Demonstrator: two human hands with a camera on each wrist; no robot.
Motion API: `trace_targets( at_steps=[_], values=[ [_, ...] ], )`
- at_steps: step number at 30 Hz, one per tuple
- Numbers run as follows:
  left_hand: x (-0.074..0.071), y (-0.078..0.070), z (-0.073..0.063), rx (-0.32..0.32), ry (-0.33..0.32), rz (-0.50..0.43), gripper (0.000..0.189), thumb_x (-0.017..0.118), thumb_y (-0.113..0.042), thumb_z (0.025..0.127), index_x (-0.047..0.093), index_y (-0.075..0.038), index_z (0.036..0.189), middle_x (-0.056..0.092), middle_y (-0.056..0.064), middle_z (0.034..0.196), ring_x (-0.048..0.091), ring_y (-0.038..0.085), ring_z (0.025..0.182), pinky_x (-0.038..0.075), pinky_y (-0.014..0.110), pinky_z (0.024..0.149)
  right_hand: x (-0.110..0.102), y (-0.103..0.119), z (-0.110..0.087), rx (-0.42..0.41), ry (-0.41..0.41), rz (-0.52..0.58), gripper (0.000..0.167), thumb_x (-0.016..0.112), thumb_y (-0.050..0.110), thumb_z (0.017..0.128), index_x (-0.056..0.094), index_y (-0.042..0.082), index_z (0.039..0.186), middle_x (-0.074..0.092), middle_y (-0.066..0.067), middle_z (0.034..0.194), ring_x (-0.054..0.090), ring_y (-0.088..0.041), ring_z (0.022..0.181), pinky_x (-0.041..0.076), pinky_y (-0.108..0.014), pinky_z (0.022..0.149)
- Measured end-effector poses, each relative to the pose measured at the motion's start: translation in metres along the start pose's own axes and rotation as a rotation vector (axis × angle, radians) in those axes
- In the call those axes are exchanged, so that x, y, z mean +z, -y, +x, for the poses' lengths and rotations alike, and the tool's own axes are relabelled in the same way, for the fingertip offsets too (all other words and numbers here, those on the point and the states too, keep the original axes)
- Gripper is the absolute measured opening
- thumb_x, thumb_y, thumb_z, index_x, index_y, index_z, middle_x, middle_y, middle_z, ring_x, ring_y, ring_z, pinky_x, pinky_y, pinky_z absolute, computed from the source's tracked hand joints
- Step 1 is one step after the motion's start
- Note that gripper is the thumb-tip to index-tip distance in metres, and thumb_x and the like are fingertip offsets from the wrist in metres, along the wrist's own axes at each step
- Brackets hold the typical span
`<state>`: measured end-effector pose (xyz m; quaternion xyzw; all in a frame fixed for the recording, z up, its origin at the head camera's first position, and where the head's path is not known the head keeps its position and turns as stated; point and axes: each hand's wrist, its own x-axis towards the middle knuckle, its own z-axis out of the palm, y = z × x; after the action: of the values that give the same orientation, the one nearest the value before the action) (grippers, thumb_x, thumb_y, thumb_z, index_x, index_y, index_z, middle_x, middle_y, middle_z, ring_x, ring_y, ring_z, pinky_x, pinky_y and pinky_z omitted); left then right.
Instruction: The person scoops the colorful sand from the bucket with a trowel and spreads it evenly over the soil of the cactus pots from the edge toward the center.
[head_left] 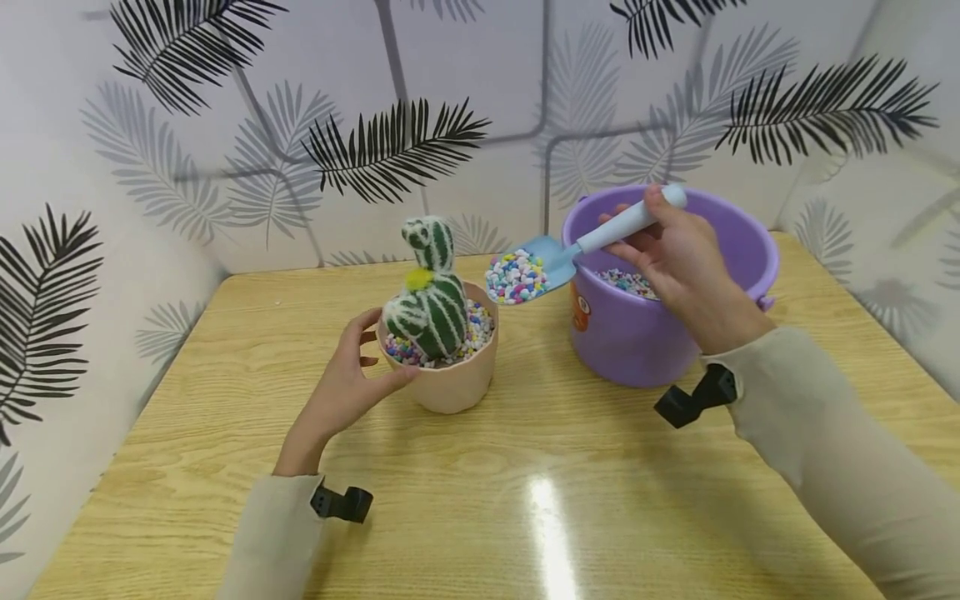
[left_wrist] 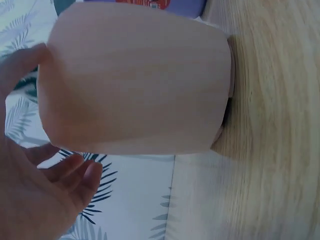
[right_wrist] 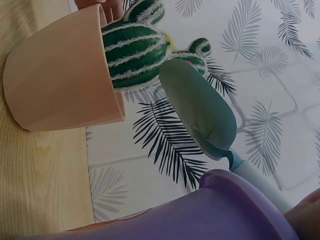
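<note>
My right hand (head_left: 678, 258) grips the pale handle of a small blue shovel (head_left: 561, 260), whose scoop carries a heap of multicoloured pebbles (head_left: 517, 277). The scoop is in the air between a peach flower pot (head_left: 453, 387) and a purple bucket (head_left: 633, 346). In the right wrist view the underside of the scoop shows, with the bucket's rim below it. My left hand (head_left: 348, 379) holds the pot by its rim, thumb at the front and fingers at the left side. Inside the pot a green cactus (head_left: 438, 312) with white stripes and a yellow flower stands among coloured pebbles (head_left: 477, 325).
More small pebbles (head_left: 626, 283) lie inside the bucket, beneath my right hand. Pot and bucket stand on a wooden table (head_left: 450, 500), near its back edge. Behind it rises a pale wall (head_left: 495, 183) with a leaf pattern.
</note>
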<state>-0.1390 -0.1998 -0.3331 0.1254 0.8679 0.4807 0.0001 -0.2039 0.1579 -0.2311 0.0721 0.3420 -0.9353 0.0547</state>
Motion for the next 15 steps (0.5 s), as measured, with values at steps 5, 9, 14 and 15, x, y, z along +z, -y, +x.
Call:
trace_targets(
  at_steps=[5,9,14,15],
  values=[
    [-0.006,0.008,0.011,0.015,0.083,0.003,0.093,0.071,-0.027,0.086,0.01,-0.016,0.154,0.019,0.011,0.158,0.025,0.033,0.141,0.034,0.054,0.106,0.001,-0.003,0.001,0.008,-0.003,-0.003,0.016,0.053,0.017,0.095,0.052,0.009,0.108,0.05,-0.014,0.107,0.051,-0.034,0.119,0.032,-0.051,0.105],
    [-0.006,0.004,0.01,-0.013,0.089,0.099,0.097,0.071,-0.034,0.086,0.006,-0.013,0.155,0.017,0.012,0.159,0.024,0.033,0.143,0.035,0.054,0.106,0.003,-0.004,0.001,0.007,-0.001,-0.025,0.016,0.054,0.018,0.095,0.051,0.009,0.107,0.052,-0.014,0.104,0.055,-0.033,0.114,0.035,-0.05,0.102],
    [0.008,-0.014,0.002,-0.062,-0.017,0.214,0.102,0.072,-0.045,0.082,0.011,-0.007,0.154,0.02,0.018,0.156,0.025,0.037,0.142,0.032,0.056,0.109,0.005,-0.003,0.001,-0.015,-0.007,-0.04,0.014,0.054,0.018,0.095,0.052,0.009,0.104,0.05,-0.013,0.106,0.058,-0.031,0.108,0.038,-0.05,0.098],
    [0.012,-0.018,0.0,-0.072,-0.045,0.23,0.102,0.073,-0.046,0.081,0.013,-0.006,0.153,0.022,0.02,0.155,0.027,0.038,0.141,0.032,0.056,0.109,0.006,-0.003,0.002,-0.018,-0.008,-0.038,0.013,0.054,0.018,0.095,0.052,0.009,0.104,0.05,-0.013,0.106,0.058,-0.032,0.108,0.038,-0.05,0.098]
  ],
)
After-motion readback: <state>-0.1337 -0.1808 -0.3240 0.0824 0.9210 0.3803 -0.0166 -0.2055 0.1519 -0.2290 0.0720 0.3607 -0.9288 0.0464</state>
